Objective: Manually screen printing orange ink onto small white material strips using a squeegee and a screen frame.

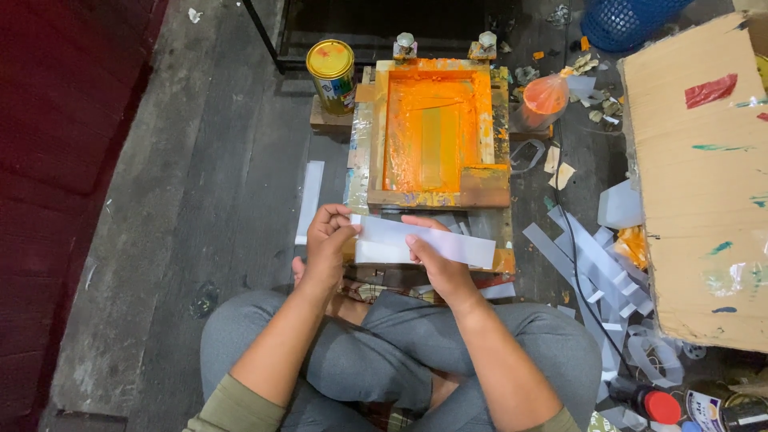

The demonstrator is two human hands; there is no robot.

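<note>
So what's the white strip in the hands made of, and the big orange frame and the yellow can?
The white strip looks like thin matte paper or sticker backing: flat, slightly bent. The orange frame seems to be wood, with grain at its paint-smeared edges. The yellow can looks like metal, with a shiny lid.

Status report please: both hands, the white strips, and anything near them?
Left hand and right hand both grip white strips. Orange-inked screen frame just beyond. Nothing between.

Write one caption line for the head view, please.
Seated cross-legged, left hand and right hand hold white strips before an orange-inked screen frame.
</note>
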